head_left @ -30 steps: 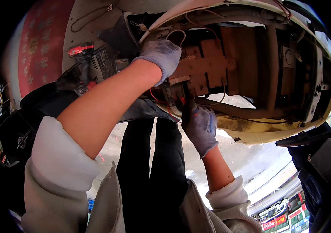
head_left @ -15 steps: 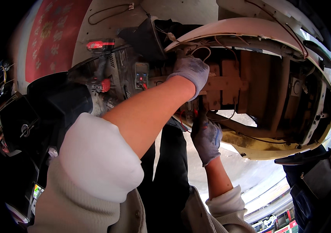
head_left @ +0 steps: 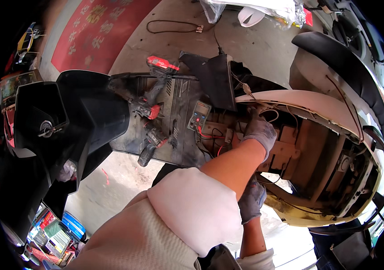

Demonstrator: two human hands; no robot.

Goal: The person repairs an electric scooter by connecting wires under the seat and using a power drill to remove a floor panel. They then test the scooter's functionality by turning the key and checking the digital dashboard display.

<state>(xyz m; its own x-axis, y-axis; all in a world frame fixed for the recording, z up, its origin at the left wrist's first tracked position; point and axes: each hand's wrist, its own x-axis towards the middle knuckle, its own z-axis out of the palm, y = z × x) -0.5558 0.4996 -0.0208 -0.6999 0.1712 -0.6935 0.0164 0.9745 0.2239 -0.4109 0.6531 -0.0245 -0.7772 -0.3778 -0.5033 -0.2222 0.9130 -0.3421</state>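
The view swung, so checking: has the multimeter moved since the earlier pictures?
No: the multimeter shows no clear shift either way; it lies at the same edge of the footboard.

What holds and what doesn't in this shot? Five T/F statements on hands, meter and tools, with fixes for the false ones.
1. The left hand and the right hand are both gloved. True.
2. A power tool with a red-topped battery lies on the scooter's footboard. True.
3. The multimeter lies on the red mat. False: the multimeter lies by the edge of the footboard, next to the opened scooter body.
4. The left hand grips the power tool. False: it reaches into the opened scooter body; its fingertips are hard to make out.
5. In the picture, the right hand is below the left hand. True.
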